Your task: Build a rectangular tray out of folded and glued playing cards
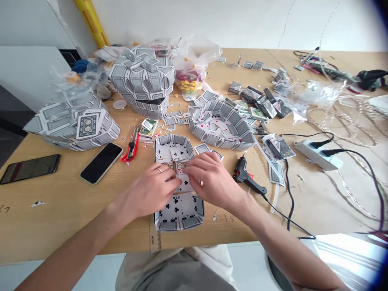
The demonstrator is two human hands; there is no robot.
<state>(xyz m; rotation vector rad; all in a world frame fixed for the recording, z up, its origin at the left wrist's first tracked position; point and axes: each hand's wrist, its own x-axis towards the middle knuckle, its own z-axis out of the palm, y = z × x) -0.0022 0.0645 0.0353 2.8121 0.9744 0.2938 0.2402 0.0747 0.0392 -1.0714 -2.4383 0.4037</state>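
Watching my left hand (159, 184) and right hand (210, 176) curled over the playing-card box (179, 225); can't tell their grip!

bright, diffuse light, soft shadows on the tabletop (63, 206) (right corners dark, blue-fringed)

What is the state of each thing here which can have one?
Card structure: open
Left hand: fingers bent over card structure
Right hand: likewise
Left phone: screen dark
Right phone: screen dark
Glue gun: lying, unheld
Utility knife: unheld
Power strip: two plugs inserted
Back box: lid ajar
Right box: open
Left box: cards atop
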